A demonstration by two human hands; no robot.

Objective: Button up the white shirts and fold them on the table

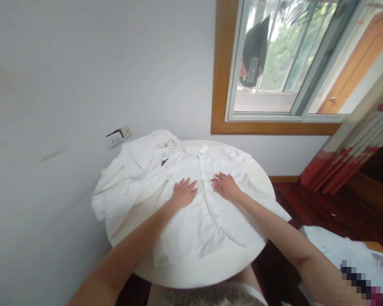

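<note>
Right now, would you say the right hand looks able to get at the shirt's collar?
Probably yes: the right hand rests palm down on the front of the shirt, a little below the collar, and nothing seems to lie between them.

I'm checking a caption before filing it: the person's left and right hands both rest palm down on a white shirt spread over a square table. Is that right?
Not quite: the table is round, not square, as the head view shows. The rest stands: the left hand and right hand both rest palm down on the white shirt spread over it.
</note>
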